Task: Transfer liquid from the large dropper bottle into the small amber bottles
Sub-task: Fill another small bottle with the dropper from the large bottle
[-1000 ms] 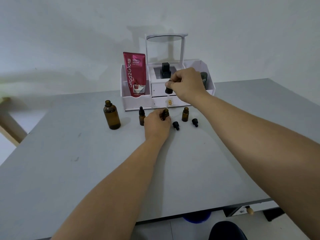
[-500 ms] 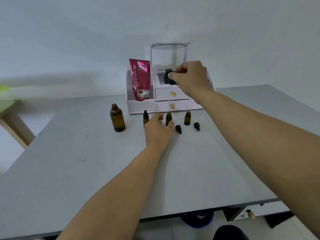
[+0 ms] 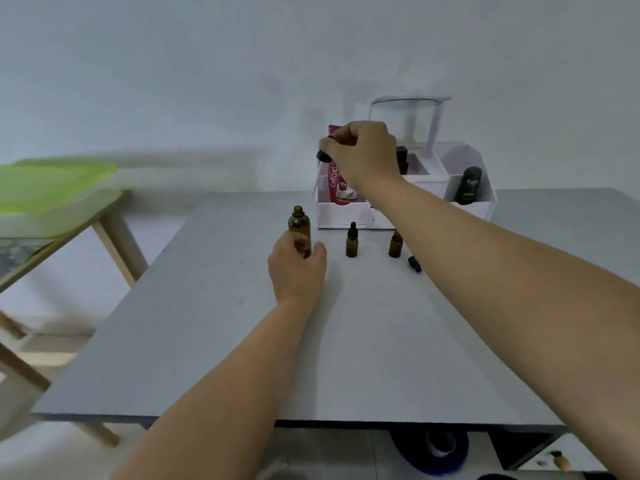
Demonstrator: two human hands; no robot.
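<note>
Both hands have shifted left: left hand [image 3: 296, 268] grips large dropper bottle [image 3: 298, 221], right hand [image 3: 363, 154] pinches the dropper [image 3: 323, 155]; lower it straight in.

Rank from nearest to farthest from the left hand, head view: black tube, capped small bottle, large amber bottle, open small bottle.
1. large amber bottle: in the grip of the left hand.
2. capped small bottle: just to its right.
3. open small bottle: further right along the row.
4. black tube: back right, in the white organizer.
</note>
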